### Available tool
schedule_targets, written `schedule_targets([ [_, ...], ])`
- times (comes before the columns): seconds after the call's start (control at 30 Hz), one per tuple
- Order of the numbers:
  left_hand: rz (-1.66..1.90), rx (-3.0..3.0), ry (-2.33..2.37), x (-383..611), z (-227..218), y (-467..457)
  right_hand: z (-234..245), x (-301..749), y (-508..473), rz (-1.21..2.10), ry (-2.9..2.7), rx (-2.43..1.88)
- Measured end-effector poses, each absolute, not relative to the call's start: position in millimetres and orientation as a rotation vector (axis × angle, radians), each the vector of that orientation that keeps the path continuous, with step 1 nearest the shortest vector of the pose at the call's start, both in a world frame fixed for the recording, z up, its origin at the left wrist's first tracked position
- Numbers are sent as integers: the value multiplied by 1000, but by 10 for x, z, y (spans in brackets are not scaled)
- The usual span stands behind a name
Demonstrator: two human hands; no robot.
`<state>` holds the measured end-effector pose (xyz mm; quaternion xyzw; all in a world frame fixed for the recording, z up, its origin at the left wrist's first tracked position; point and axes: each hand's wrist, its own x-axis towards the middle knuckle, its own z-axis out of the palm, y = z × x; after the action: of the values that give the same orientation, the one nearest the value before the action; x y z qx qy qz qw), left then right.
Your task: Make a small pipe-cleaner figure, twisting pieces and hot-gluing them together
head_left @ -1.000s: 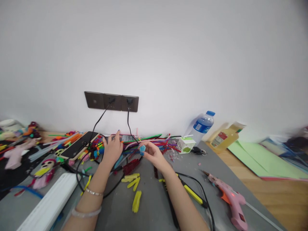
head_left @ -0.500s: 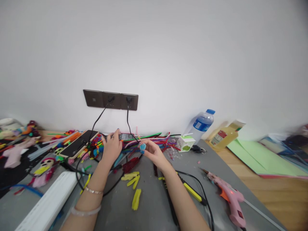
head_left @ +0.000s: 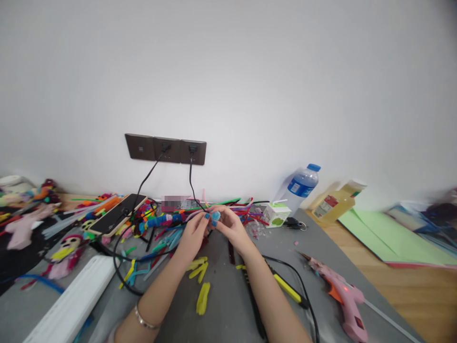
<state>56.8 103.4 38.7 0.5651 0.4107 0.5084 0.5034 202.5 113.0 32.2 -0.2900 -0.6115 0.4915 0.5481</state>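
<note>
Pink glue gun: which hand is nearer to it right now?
Right. The right hand is left of and beyond the glue gun, not touching it; the left hand sits farther left.

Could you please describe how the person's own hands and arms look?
The left hand and right hand wear no gloves, and blue nail polish shows on both thumbs. A thin, shiny metallic-looking bracelet circles the left wrist. The visible right forearm has no sleeve or jewellery.

No words legible on blue-capped bottle, yellow bottle or carton (all too small).
</note>
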Motion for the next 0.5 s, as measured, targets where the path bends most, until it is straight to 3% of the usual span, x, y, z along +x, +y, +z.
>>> schedule_targets([
  [0.5, 1200, 1030, 870, 568, 469, 1026, 344, 2020, 1105, 1184, -1485, -687],
])
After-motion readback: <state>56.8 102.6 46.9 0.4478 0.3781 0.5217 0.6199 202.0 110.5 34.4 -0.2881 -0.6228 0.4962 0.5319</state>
